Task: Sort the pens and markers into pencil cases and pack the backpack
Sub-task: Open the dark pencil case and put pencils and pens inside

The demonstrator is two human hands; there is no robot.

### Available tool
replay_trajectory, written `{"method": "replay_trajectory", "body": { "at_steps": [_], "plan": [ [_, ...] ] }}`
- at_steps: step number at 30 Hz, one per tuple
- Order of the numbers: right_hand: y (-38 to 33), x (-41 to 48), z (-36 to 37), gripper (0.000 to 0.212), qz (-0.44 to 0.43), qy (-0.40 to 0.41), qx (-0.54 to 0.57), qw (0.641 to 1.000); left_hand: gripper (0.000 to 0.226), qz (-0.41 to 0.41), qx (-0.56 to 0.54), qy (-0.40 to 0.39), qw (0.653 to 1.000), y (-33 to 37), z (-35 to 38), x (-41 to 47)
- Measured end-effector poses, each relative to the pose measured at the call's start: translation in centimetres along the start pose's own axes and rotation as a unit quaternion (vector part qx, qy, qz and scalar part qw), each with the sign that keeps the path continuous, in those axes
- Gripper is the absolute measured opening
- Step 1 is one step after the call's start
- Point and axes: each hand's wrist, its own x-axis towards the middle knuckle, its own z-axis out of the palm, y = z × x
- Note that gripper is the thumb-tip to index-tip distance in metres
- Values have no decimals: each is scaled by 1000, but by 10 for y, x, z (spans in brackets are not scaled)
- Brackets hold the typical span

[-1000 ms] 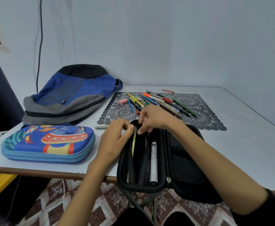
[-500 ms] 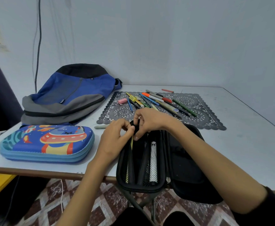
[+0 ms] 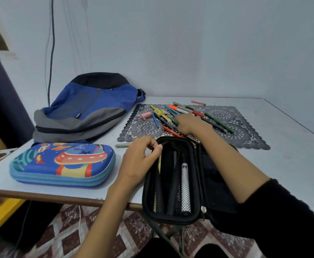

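An open black pencil case [image 3: 173,215] lies at the table's near edge, holding a yellowish pencil [image 3: 159,165] and a silver mesh-patterned pen [image 3: 185,187] under its straps. My left hand [image 3: 140,159] pinches the case's top left rim beside the pencil. My right hand [image 3: 188,122] reaches over the pile of pens and markers [image 3: 173,113] on the grey lace mat [image 3: 225,116], its fingers resting among them; what it holds, if anything, is hidden. A blue and grey backpack [image 3: 85,110] lies at the back left.
A closed blue pencil case [image 3: 63,163] with a spaceship picture sits at the front left. A pink eraser [image 3: 146,114] lies on the mat, a grey marker [image 3: 123,145] beside the mat's near corner. A cable [image 3: 50,53] hangs down the wall.
My right hand left the black case and moved forward onto the pile of pens. The yellowish pencil now sits lower in the case. My left hand stayed at the rim.
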Motion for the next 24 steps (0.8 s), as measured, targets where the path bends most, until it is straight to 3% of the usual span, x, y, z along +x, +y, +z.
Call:
{"method": "replay_trajectory", "body": {
  "at_steps": [9, 16, 24],
  "plan": [
    [-12, 18, 15, 46, -59, -8, 50, 997, 23, 3, 0, -6, 1000, -1, -2, 1],
    [-6, 19, 19, 17, -7, 150, 99, 984, 17, -2, 2, -12, 1000, 0, -2, 1],
    [-4, 22, 14, 12, 60, 83, 205, 973, 25, -2, -4, -9, 1000, 0, -2, 1]
  ]
}}
